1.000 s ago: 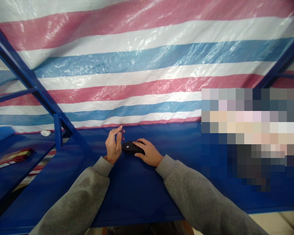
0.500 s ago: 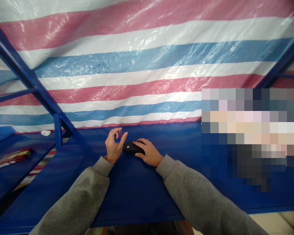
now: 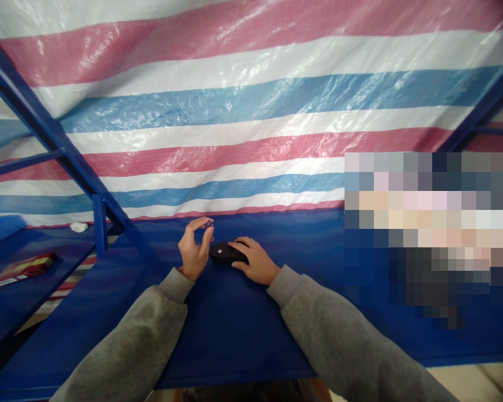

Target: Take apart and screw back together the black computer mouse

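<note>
My left hand (image 3: 194, 248) pinches a small, shiny purple piece (image 3: 209, 225) between thumb and fingers, held up over the table. Its exact kind is too small to make out. Just right of that hand lies a black rounded oblong object (image 3: 220, 253) with a pale round mark on its top. My right hand (image 3: 255, 260) grips the right end of this black object, fingers over the top and thumb along the near side. Part of the object is covered by those fingers.
Under both hands is a blue table (image 3: 235, 329). A striped plastic sheet (image 3: 218, 109) hangs behind it. At left stand a blue metal frame (image 3: 67, 151), a red box (image 3: 23, 269) and a crumpled white piece (image 3: 79, 227). A blurred-out area covers the right side.
My left hand's fingers have shifted slightly, and the purple piece has turned between them. The right hand and the black object are nearly where they were.
</note>
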`<control>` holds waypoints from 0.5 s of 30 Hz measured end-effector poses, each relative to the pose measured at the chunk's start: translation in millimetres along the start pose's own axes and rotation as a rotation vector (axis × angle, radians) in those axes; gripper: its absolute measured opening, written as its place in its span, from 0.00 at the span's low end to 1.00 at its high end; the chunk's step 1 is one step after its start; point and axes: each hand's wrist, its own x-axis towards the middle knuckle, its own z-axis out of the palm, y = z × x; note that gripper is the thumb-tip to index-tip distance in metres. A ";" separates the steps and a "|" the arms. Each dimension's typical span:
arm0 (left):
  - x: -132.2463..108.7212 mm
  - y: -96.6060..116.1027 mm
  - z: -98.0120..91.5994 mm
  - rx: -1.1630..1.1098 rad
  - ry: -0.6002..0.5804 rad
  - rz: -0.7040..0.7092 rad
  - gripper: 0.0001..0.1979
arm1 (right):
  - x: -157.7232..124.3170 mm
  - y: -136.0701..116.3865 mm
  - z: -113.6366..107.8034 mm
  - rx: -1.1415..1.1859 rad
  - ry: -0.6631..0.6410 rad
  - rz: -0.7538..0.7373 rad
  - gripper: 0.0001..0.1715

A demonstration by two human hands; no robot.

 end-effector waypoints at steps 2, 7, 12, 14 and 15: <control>-2.6 -1.9 2.0 -0.025 0.023 -0.038 0.12 | -0.2 0.1 0.1 0.004 0.003 0.000 0.30; -5.4 -8.4 4.9 -0.031 0.065 -0.131 0.17 | -0.2 -0.2 -0.6 0.004 0.001 0.006 0.30; -3.2 -10.4 4.8 -0.152 0.070 -0.199 0.13 | 0.2 1.0 -0.2 0.005 -0.005 0.008 0.30; -2.7 -10.7 4.3 -0.185 0.060 -0.203 0.12 | 0.1 1.2 0.1 0.006 -0.003 0.008 0.30; -2.6 -11.0 4.0 -0.189 0.060 -0.200 0.11 | 0.0 1.2 0.1 0.006 -0.003 0.009 0.30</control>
